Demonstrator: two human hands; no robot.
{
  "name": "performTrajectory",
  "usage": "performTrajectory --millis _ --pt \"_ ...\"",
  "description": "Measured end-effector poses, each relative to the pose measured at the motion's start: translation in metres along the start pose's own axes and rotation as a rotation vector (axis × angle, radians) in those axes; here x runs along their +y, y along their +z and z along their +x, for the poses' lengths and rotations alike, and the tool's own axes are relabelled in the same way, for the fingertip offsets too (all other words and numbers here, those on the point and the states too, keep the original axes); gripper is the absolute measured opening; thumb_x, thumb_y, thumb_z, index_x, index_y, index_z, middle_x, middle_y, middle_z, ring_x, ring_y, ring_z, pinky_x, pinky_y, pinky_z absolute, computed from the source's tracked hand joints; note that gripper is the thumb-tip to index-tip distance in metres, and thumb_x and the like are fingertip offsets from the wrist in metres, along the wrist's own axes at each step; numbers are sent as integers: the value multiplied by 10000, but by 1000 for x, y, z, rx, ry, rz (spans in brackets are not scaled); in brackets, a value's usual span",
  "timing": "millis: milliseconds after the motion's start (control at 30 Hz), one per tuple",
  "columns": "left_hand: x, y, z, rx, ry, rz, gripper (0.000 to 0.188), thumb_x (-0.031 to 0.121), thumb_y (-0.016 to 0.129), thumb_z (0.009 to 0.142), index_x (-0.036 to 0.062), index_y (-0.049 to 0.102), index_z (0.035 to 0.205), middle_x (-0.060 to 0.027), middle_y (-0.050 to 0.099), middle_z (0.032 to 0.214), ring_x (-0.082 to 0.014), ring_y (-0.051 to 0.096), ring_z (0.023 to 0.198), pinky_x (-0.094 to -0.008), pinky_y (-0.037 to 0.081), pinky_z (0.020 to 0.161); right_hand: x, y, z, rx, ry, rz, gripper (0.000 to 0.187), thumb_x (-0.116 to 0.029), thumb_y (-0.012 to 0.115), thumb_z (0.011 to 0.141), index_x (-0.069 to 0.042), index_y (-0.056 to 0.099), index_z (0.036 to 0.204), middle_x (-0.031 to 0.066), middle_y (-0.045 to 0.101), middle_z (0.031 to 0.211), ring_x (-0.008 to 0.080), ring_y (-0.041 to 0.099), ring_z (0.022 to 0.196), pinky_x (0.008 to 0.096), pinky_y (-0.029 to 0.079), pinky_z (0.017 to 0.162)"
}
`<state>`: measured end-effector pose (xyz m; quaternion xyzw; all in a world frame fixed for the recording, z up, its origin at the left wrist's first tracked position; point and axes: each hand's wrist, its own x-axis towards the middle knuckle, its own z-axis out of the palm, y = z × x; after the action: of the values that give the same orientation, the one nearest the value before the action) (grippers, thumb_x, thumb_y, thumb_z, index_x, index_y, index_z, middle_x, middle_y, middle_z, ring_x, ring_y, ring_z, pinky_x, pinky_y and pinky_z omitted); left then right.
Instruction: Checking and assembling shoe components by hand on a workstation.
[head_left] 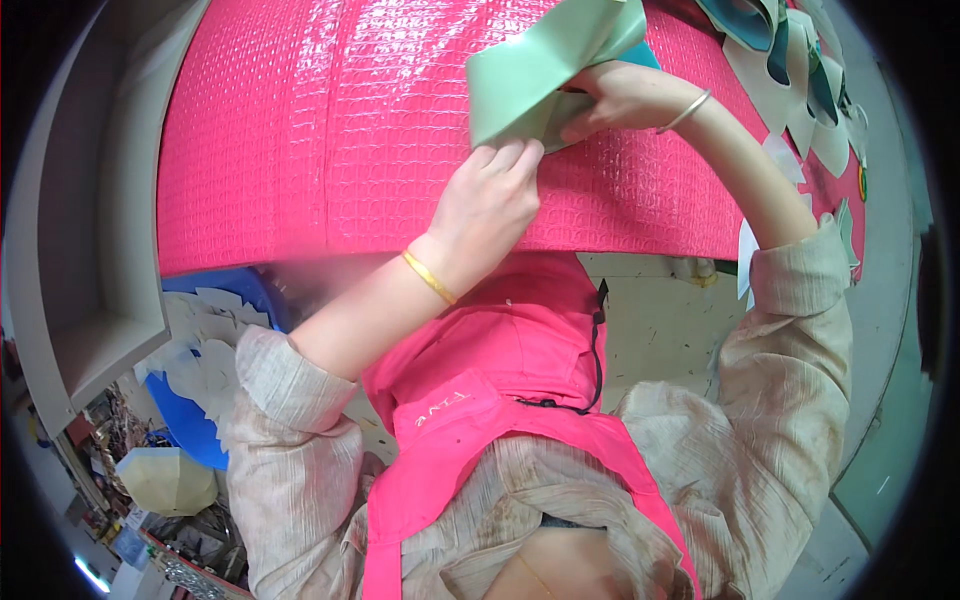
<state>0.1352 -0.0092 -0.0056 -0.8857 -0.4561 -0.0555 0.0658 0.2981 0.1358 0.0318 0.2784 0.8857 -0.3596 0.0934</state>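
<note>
A glossy pale green piece of leather-like sheet (525, 75), curved into a folded shape, is held above the pink tabletop (400, 170). At its lower edge my left hand (490, 200) is closed, the fingertips pinching the rim. From the right my right hand (630, 97) reaches round, its fingers curled into the fold and its thumb along the lower side. Part of those right fingers is hidden by the sheet. A bit of teal (640, 55) shows behind the piece, next to the right hand.
Several pale and teal cut pieces (795, 80) lie at the table's right side. A grey shelf box (100, 200) borders the table on the left. Below it, a blue bin (190, 420) holds pale scraps. My pink apron (480, 350) touches the front edge.
</note>
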Motion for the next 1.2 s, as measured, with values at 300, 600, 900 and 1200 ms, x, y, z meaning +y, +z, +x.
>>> performTrajectory --millis 300,600,900,1200 --pt "3 20 -7 219 -177 -265 425 249 583 772 76 518 1154 -54 506 1139 -206 479 1018 -340 387 880 0 4 10 -14 12 -235 340 -193 559 797 -27 499 1088 206 591 944 349 562 914 400 445 785" --pt "16 28 8 333 -207 -246 392 195 603 725 67 542 1090 -88 516 1035 -224 480 922 -319 436 753 0 16 -3 327 -221 -433 226 -63 610 662 -10 581 879 175 609 766 311 613 752 354 506 640" --pt "31 29 28 365 -210 -206 394 194 591 727 0 536 1065 -98 508 1000 -227 479 905 -308 422 773 4 14 -2 324 -344 -604 226 -78 624 613 18 601 817 182 612 809 283 614 787 337 490 710" --pt "37 33 38 328 -259 -254 383 204 586 743 35 533 1082 -93 500 1045 -228 482 945 -316 423 825 6 7 -7 231 -228 -838 277 -76 564 687 -10 561 957 176 602 855 280 609 779 330 489 688"
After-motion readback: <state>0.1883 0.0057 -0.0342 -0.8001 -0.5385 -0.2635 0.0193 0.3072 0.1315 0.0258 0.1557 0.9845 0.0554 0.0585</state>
